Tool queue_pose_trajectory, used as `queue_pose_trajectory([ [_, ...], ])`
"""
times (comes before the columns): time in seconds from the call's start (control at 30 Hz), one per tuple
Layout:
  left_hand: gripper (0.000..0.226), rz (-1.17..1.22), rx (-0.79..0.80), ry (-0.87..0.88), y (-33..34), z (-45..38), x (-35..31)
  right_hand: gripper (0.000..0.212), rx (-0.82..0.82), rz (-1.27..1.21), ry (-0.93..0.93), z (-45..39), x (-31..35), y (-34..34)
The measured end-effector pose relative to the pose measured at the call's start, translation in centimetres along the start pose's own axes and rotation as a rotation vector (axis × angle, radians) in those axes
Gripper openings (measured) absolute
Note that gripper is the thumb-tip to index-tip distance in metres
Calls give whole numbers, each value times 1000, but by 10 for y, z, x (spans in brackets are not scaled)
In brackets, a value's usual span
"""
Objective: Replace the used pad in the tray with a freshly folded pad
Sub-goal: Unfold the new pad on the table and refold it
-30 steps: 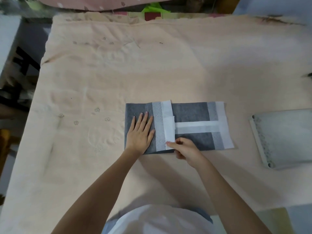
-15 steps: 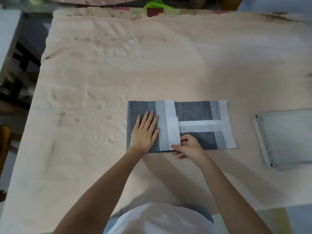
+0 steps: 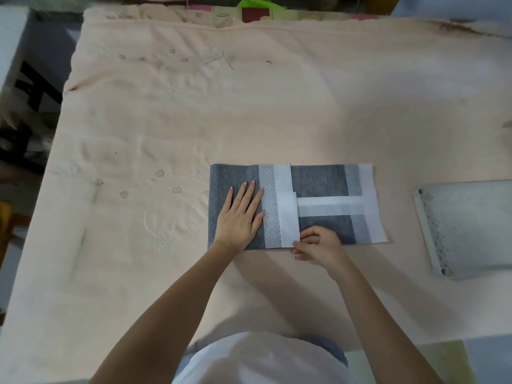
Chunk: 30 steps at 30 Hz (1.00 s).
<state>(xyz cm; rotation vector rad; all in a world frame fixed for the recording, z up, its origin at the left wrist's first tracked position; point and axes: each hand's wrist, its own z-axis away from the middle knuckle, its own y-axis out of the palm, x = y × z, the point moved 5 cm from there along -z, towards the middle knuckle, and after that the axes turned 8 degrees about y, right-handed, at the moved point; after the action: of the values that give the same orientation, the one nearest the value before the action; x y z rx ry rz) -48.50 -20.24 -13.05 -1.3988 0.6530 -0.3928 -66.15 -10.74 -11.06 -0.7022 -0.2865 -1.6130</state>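
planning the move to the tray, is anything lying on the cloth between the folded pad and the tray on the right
Nothing visible does. The pad lies flat on the peach cloth, and the strip of cloth between its right edge and the tray is bare. Both hands are on the pad's left and near edge.

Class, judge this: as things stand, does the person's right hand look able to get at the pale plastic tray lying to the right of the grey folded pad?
Probably yes. The right hand pinches the grey folded pad's near edge, but only bare peach cloth lies between it and the pale plastic tray.
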Motion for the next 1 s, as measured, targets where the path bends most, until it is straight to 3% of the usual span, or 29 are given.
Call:
queue_pose_trajectory([
  [0.3,57,-6,27,-7,3,0,1,10,15,74,0,-6,0,-9],
  [0.43,59,-15,23,-7,1,-1,-4,8,-176,166,-99,-14,15,-5],
  [0.63,60,1,35,-23,2,-3,-7,36,-365,492,-165,-28,53,21],
  [0.8,57,42,-5,12,-6,-2,-10,29,-262,294,-84,-45,57,31],
  [1.0,54,-20,-142,-104,-30,-3,23,37,-338,317,-168,-44,55,27],
])
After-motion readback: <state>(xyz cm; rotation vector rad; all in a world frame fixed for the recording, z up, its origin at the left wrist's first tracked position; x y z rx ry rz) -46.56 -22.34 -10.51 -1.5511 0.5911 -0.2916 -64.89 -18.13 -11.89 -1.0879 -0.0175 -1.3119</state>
